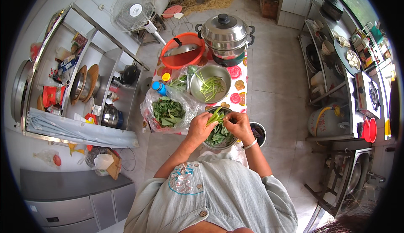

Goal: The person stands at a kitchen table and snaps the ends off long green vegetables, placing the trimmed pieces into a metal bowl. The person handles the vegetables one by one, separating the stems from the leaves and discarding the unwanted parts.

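Note:
My left hand (199,124) is closed round a small bunch of green vegetable stems (216,116). Close beside it, the fingers of my right hand (238,125) are pinched at the leafy part of the same greens. Both hands are over a round metal pot with loose green leaves (219,136) in it. Just beyond stands a wide steel basin (225,75), where trimmed green stems (210,87) lie. To the left, dark leaves (168,111) fill an opened clear plastic bag (191,108). My fingertips partly hide what they grip.
On the patterned tablecloth (240,85) are a lidded steamer (224,35), a red-orange basin (185,60) and a blue-capped bottle (159,88). A dark bucket (257,132) stands by my right wrist. Shelves (107,64) and a fan (134,9) are left; a stove (369,94) is right.

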The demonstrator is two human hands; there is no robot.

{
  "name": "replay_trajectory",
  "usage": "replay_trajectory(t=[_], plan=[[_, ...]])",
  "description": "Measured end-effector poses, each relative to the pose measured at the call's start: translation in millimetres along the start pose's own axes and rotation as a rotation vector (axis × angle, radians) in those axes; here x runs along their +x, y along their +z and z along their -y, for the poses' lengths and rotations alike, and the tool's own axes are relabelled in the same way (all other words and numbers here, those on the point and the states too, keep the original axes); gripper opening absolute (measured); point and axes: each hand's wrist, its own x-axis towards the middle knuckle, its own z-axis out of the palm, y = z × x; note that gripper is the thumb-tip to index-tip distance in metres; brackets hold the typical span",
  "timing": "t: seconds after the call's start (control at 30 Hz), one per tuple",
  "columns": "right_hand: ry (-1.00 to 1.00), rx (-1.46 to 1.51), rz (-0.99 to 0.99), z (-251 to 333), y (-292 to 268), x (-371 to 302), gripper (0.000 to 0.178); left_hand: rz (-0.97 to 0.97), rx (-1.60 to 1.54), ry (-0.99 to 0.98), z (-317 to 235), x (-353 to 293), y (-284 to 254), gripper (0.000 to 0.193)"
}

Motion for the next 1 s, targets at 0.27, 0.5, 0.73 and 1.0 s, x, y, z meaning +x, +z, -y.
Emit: replay_trajectory(t=[0.27,0.5,0.73,1.0], plan=[[0.349,0.542,0.104,-10,-3,-2,0.005,0.015,-0.102,0.015,8,-2,10,0.012],[0.314,0.630,0.067,-13,7,-1,0.002,-0.086,-0.298,-0.059,21,-5,24,0.011],[0.290,0.699,-0.008,-19,-6,0,0.004,-0.171,-0.871,-0.359,29,-4,14,0.011],[0.128,0.743,-0.087,-2,-26,8,0.022,-0.012,-0.808,-0.409,21,3,-3,0.014]])
